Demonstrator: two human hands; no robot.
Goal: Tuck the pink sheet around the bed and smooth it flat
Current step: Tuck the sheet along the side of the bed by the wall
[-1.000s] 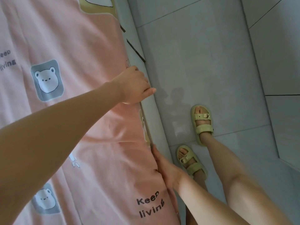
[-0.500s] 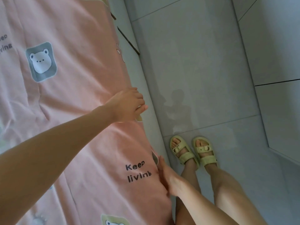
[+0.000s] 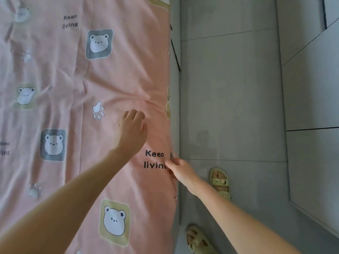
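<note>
Your left hand [image 3: 131, 132] lies palm-down on the pink sheet [image 3: 117, 76], fingers curled loosely, gripping nothing, just inboard of the bed's right edge. Your right hand [image 3: 180, 170] pinches the sheet's hem at that edge, beside the "Keep living" print [image 3: 154, 159]. Creases fan out above your left hand. Right of the edge the grey tiled floor [image 3: 229, 99] is open, your sandals [image 3: 221, 182] standing close to the bed

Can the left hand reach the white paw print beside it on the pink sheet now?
Probably yes. The left hand lies on the pink sheet, and the white paw print is just to its left with only bare fabric between them.
</note>
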